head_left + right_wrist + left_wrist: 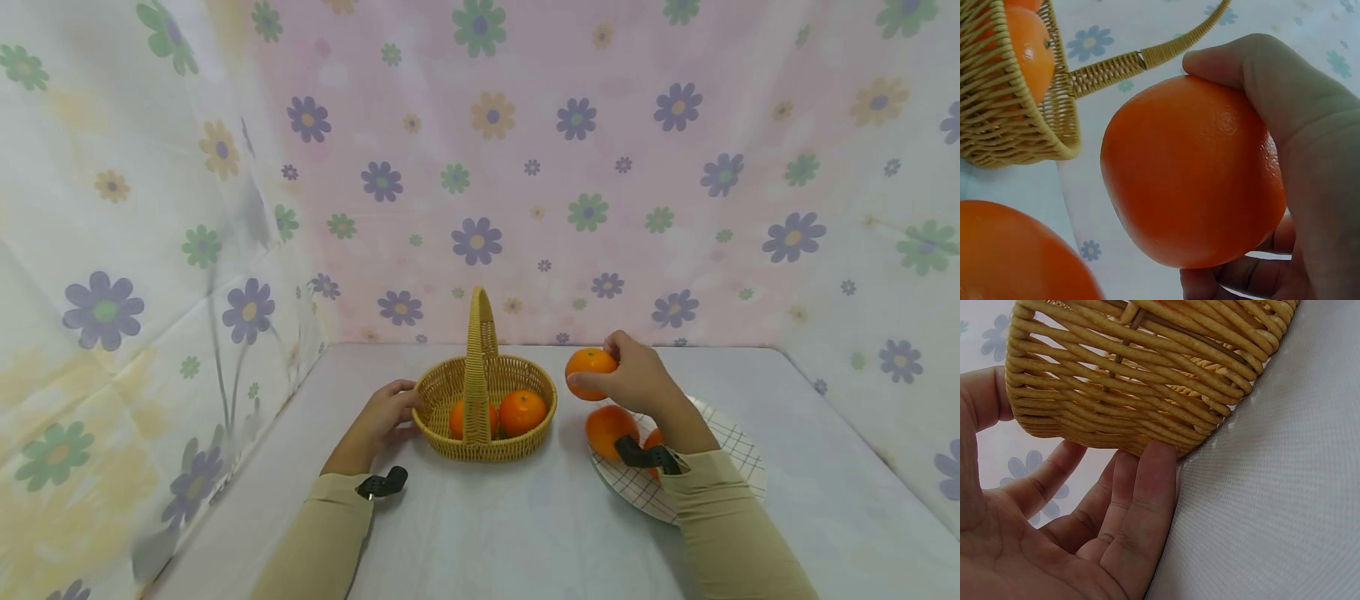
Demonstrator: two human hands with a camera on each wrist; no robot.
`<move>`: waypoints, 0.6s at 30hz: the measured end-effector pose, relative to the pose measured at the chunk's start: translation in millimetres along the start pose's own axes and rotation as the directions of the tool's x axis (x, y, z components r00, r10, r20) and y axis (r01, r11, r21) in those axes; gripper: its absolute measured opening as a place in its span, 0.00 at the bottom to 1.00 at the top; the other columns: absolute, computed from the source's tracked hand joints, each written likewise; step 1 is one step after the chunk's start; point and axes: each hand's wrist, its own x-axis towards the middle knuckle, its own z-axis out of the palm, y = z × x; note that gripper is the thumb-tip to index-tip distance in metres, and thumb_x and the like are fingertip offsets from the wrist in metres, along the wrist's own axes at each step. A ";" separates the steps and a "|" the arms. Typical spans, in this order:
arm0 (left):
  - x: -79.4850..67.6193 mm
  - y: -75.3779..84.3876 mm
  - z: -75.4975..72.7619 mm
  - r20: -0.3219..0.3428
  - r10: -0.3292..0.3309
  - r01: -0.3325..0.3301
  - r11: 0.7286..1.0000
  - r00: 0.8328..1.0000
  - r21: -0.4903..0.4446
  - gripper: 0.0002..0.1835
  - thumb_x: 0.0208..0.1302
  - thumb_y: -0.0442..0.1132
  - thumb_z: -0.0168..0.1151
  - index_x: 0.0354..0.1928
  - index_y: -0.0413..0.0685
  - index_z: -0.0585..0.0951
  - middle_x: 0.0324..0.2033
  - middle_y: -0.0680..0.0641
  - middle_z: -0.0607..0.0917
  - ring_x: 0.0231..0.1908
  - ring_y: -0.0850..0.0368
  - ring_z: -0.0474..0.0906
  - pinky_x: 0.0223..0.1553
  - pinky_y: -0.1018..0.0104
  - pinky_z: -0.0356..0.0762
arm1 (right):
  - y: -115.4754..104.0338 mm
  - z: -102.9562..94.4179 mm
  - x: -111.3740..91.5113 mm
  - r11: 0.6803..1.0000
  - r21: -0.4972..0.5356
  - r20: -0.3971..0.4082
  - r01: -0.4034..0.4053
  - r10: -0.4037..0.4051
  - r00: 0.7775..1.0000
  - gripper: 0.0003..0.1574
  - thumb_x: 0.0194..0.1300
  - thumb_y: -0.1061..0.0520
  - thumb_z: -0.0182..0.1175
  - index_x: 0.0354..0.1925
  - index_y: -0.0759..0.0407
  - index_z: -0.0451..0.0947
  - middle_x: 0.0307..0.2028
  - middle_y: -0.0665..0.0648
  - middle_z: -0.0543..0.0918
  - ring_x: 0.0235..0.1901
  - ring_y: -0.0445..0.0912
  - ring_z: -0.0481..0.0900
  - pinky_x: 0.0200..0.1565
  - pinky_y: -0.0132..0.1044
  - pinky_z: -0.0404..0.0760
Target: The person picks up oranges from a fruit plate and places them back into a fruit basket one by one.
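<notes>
My right hand (pixel 633 374) holds an orange (pixel 590 372) between thumb and fingers, above the near side of a checked plate (pixel 637 492) and to the right of the basket. On that plate lies another orange (pixel 611 431), and a further one (pixel 654 450) is partly hidden by my wrist. My left hand (pixel 386 414) grips the left side of a wicker basket (pixel 487 450), which stands upright on the table. In the left wrist view, fingertips press against the woven wall (pixel 1129 394) low down, with the thumb at the rim. Two oranges (pixel 522 412) sit inside the basket, one partly behind its handle.
The tall arched basket handle (pixel 477 358) rises between my hands. A white cloth (pixel 510 525) covers the table. Flowered fabric (pixel 480 167) hangs behind it and along both sides. Black wrist mounts (pixel 384 483) sit at both cuffs.
</notes>
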 end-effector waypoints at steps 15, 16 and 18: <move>1.1 0.7 0.0 0.005 0.000 0.000 1.000 1.000 -0.027 0.25 0.63 0.37 0.59 0.63 0.43 0.75 0.61 0.39 0.79 0.44 0.54 0.84 0.46 0.55 0.88 | -12.5 26.8 2.0 0.996 -0.010 0.036 0.092 -0.092 0.995 0.44 0.47 0.27 0.75 0.45 0.52 0.69 0.36 0.56 0.80 0.32 0.50 0.77 0.32 0.39 0.78; 0.8 0.9 -0.1 0.005 -0.002 0.002 1.000 1.000 -0.027 0.25 0.63 0.38 0.60 0.63 0.43 0.75 0.61 0.39 0.79 0.44 0.54 0.84 0.46 0.55 0.88 | -14.0 29.5 2.2 0.995 -0.012 0.040 0.096 -0.095 0.995 0.44 0.46 0.27 0.75 0.45 0.52 0.69 0.36 0.55 0.80 0.32 0.50 0.77 0.32 0.39 0.78; 0.0 0.7 -0.4 0.004 -0.005 0.006 1.000 1.000 -0.028 0.25 0.63 0.38 0.60 0.63 0.43 0.75 0.62 0.39 0.79 0.45 0.54 0.84 0.46 0.55 0.88 | -16.4 35.4 2.0 0.994 -0.019 0.053 0.106 -0.105 0.993 0.44 0.46 0.27 0.75 0.45 0.52 0.69 0.36 0.55 0.80 0.32 0.50 0.77 0.32 0.39 0.77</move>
